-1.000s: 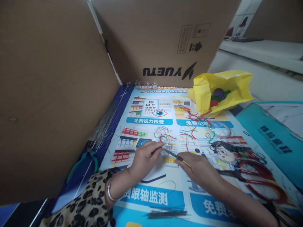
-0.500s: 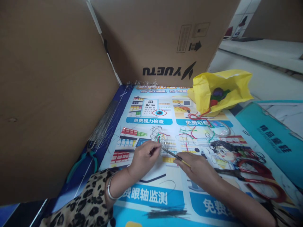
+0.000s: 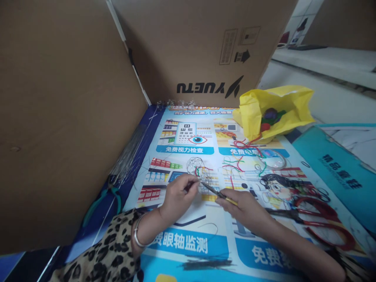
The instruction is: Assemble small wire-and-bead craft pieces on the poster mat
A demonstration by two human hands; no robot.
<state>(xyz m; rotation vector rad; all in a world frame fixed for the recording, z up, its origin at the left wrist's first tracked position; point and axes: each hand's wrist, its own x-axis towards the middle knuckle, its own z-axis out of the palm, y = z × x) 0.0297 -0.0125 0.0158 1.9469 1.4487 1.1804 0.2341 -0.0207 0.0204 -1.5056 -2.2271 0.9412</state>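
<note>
My left hand (image 3: pixel 180 194) pinches the near edge of a wire figure (image 3: pixel 195 166) that has red and green threads on it. The fingers are closed, and the bit of wire between them is too small to make out. My right hand (image 3: pixel 245 205) is wrapped round a slim metal tool (image 3: pixel 216 192) with a yellowish handle part. Its dark tip points left and meets the wire close to my left fingertips. Beyond my right hand, cut red and green threads (image 3: pixel 233 163) lie on the printed sheet (image 3: pixel 219 219).
Cardboard walls (image 3: pixel 188 47) rise left and behind. A yellow bag (image 3: pixel 276 113) holds coloured balls. Red-handled scissors (image 3: pixel 326 219) lie right, teal pliers (image 3: pixel 101 203) left beside a wire bundle (image 3: pixel 129 156). Short dark wires (image 3: pixel 207 264) lie in front; a teal box panel (image 3: pixel 337 176) is at the right.
The tool in my right hand has tilted slightly, its tip a little higher. My left hand stays almost in place, and the wire figure has shifted very slightly.
</note>
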